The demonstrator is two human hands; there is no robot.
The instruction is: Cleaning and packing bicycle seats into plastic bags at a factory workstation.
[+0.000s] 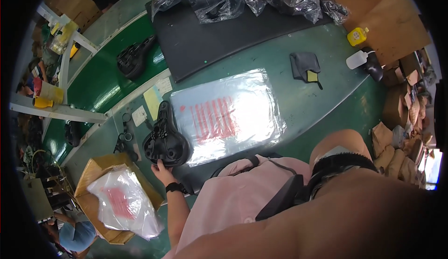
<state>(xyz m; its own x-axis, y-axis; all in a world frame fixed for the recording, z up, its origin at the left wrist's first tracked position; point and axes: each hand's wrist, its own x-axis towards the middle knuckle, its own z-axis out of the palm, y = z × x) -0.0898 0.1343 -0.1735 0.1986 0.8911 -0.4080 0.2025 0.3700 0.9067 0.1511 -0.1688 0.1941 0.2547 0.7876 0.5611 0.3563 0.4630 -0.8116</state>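
The black saddle (164,143) lies just beyond the left grip (162,172), which clasps its wide end.

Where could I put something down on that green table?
There's bare green tabletop between the clear plastic packaging, the grey pouch and the table's near edge. Another bare patch lies between the pouch and the white squeeze bottle. It's crowded on the left, where the black saddle in the left hand, paper slips and cardboard box sit close together.
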